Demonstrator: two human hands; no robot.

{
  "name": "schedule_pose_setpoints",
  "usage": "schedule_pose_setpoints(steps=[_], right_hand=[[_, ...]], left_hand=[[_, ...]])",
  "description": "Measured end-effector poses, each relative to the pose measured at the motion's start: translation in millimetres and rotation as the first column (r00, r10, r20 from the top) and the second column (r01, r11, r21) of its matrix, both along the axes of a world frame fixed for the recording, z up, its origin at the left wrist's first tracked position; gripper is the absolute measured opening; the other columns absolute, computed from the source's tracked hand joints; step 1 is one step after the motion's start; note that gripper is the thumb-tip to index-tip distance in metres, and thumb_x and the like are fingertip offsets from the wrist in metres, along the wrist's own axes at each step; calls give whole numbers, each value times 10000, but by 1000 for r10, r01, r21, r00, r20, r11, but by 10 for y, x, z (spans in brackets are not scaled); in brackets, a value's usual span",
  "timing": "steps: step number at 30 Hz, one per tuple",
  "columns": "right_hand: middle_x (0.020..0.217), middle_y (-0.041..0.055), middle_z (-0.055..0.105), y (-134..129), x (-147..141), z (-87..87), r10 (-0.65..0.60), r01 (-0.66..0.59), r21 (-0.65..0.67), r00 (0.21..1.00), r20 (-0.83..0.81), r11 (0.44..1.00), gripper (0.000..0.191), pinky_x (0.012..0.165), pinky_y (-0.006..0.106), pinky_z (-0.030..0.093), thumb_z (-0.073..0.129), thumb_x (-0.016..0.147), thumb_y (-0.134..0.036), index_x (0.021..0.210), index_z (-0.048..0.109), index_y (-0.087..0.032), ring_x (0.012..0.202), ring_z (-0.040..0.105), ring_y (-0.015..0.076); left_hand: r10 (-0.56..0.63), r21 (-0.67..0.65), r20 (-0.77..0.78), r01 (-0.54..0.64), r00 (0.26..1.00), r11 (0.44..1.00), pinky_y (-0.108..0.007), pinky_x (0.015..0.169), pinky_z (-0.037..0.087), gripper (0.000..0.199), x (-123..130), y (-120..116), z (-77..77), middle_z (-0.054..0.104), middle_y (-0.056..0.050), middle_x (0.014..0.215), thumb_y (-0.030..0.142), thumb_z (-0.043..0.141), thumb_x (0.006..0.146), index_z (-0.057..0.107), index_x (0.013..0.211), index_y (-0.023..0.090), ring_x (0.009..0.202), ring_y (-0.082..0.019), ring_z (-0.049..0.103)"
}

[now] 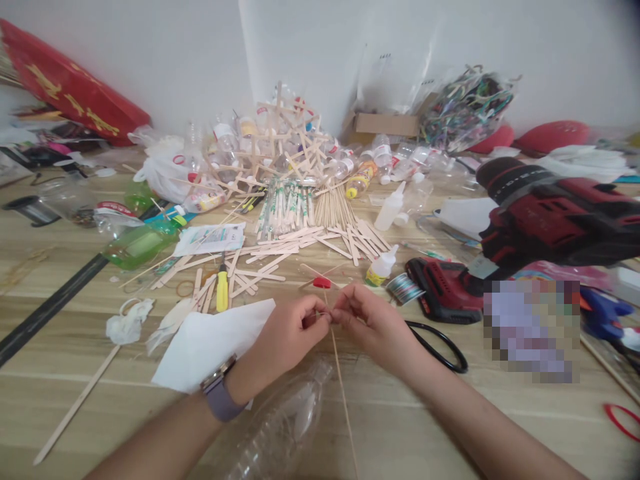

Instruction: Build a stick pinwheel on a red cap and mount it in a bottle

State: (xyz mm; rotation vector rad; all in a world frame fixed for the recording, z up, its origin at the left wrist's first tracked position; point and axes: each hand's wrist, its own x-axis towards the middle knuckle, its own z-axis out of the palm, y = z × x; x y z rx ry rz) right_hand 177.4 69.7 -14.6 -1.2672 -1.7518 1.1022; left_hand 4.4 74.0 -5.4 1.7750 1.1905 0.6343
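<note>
My L grip [295,333] & R grip [370,323] pinch what looks like thread [325,313] at thin stick [340,380], running 12-to-6 o'clock, red piece [321,283] at 12. If I tug too hard, stick cd snap; too loose, thread slips.

Even light is brightening the smooth white wall [310,40] beyond the bare right hand [364,317]; pixelation is covering a patch rightward.

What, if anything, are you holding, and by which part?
The left hand and right hand meet, pinched, at the thin stick, just below the red piece; whether they grip the stick itself can't be told.
</note>
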Motion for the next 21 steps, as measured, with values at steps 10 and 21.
schedule_pose_setpoints(steps=[10,21], right_hand=[[654,-48,507,-8,-16,-22,-20,-4,-130,983,-181,991,115,532,254,333,620,836,-276,805,525,-217,592,454,128],[707,-20,621,10,-47,-63,-51,-66,-300,929,-367,952,268,612,276,447,605,821,-437,900,519,-196,606,563,114]], left_hand=[[89,104,-35,-85,995,991,-241,541,283,89,20,-58,-38,470,63,597,213,474,850,505,768,207,548,-119,421],[84,144,-34,-79,996,986,-240,563,316,146,32,-87,-98,567,47,655,242,445,919,536,811,203,575,-123,489]])
